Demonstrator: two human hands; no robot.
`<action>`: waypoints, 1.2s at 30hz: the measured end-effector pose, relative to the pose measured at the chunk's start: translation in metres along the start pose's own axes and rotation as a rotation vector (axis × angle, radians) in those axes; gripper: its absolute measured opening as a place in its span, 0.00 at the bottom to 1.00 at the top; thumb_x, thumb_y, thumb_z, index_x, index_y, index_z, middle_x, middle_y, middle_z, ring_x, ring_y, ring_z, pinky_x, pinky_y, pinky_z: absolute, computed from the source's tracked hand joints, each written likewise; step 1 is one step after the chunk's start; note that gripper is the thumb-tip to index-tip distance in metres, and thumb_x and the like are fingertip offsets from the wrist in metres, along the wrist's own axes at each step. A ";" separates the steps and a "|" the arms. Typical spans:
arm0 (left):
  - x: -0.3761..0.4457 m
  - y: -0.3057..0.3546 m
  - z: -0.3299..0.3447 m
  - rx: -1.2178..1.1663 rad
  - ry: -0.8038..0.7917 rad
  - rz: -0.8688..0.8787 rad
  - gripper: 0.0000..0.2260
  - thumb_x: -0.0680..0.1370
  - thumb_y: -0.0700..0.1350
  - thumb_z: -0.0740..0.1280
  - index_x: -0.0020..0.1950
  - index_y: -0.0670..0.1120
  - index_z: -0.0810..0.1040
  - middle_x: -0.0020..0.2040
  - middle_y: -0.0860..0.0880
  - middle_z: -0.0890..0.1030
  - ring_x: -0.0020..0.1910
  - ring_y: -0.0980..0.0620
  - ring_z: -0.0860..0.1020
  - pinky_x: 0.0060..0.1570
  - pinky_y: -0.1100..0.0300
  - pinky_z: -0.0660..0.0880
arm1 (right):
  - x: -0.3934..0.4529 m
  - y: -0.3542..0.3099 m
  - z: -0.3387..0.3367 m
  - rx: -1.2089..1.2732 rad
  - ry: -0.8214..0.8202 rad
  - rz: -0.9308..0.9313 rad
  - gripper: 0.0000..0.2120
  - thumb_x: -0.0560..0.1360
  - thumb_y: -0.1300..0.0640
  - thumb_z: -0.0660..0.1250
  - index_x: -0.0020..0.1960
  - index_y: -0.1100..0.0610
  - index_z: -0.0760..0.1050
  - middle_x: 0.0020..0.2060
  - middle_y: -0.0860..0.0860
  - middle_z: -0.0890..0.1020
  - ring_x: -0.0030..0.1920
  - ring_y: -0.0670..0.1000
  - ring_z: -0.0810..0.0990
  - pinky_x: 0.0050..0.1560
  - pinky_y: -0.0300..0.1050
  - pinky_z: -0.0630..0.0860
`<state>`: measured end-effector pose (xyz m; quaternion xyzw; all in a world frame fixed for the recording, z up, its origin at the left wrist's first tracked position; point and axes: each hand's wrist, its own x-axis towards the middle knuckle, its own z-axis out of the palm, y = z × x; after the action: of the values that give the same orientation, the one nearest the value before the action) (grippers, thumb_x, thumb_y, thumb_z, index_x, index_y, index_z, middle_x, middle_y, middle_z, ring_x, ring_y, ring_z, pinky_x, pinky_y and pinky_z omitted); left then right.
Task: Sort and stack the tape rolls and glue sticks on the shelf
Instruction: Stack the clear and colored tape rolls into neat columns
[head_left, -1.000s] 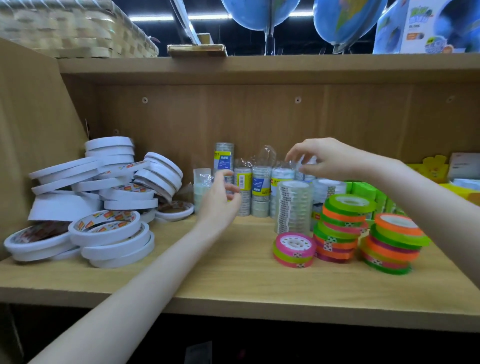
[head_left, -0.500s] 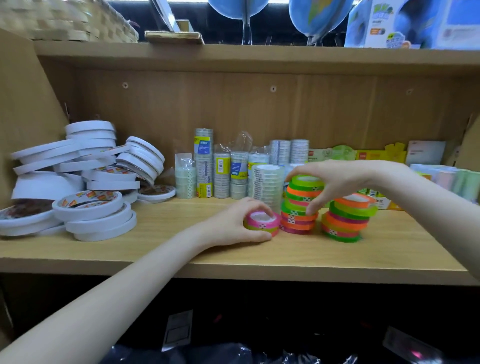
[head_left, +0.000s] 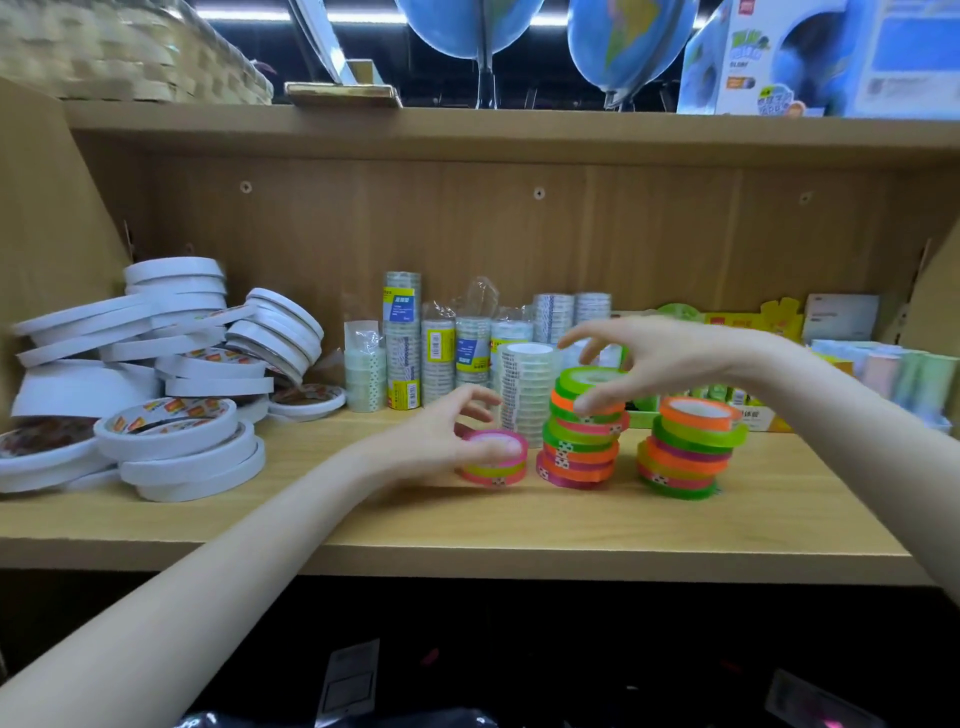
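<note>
**A:** What are the hands doing?

**B:** The left hand (head_left: 441, 441) reaches onto the wooden shelf (head_left: 519, 525). Its thumb and curled fingers grip the short stack of coloured tape (head_left: 493, 460) by the sides. That stack is three rolls: pink on top, yellow-green, pink below. The right hand (head_left: 644, 358) hovers over the tall middle stack (head_left: 579, 431). Its fingers are spread and bent, the thumb touches the stack's side near the top, and one fingertip sits over the top green roll. Whether it truly grips that roll, I cannot tell.

**A:** How do the rolls lie?

**B:** Every coloured roll lies flat, hole facing up, so each stack stands upright. The middle stack leans slightly.

**A:** How many stacks?

**B:** Three coloured stacks in a row near the shelf's middle: the short one, the tall one just beside it, and a third stack (head_left: 688, 449) further right, apart from both hands. Behind them stand upright columns of clear tape (head_left: 524, 389), about eight; some are wrapped. To the left is a loose heap of white tape rolls (head_left: 171, 384), too jumbled to count.
</note>
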<state>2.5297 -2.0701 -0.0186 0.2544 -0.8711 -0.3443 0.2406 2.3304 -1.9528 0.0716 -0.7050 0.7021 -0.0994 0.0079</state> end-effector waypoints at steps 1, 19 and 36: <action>0.002 0.000 -0.004 -0.029 0.068 -0.006 0.25 0.70 0.58 0.69 0.63 0.52 0.67 0.60 0.52 0.73 0.56 0.58 0.74 0.53 0.65 0.72 | 0.001 0.003 -0.008 0.022 0.077 0.008 0.30 0.66 0.37 0.69 0.66 0.42 0.66 0.59 0.44 0.75 0.53 0.46 0.75 0.54 0.42 0.69; 0.061 0.002 -0.004 -0.071 0.102 -0.119 0.37 0.69 0.43 0.76 0.72 0.48 0.58 0.64 0.49 0.74 0.58 0.53 0.74 0.56 0.58 0.74 | 0.066 0.030 -0.011 -0.113 0.002 0.101 0.13 0.72 0.58 0.69 0.57 0.53 0.78 0.55 0.50 0.77 0.54 0.52 0.79 0.45 0.37 0.72; 0.037 -0.037 -0.036 0.120 0.448 -0.228 0.35 0.71 0.47 0.74 0.72 0.43 0.60 0.69 0.46 0.71 0.67 0.48 0.69 0.63 0.55 0.67 | 0.096 -0.030 0.003 -0.107 0.094 0.013 0.15 0.71 0.51 0.71 0.56 0.53 0.76 0.46 0.49 0.80 0.46 0.49 0.77 0.44 0.40 0.70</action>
<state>2.5334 -2.1329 -0.0133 0.4349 -0.7805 -0.2520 0.3717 2.3599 -2.0479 0.0853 -0.6944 0.7106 -0.0946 -0.0621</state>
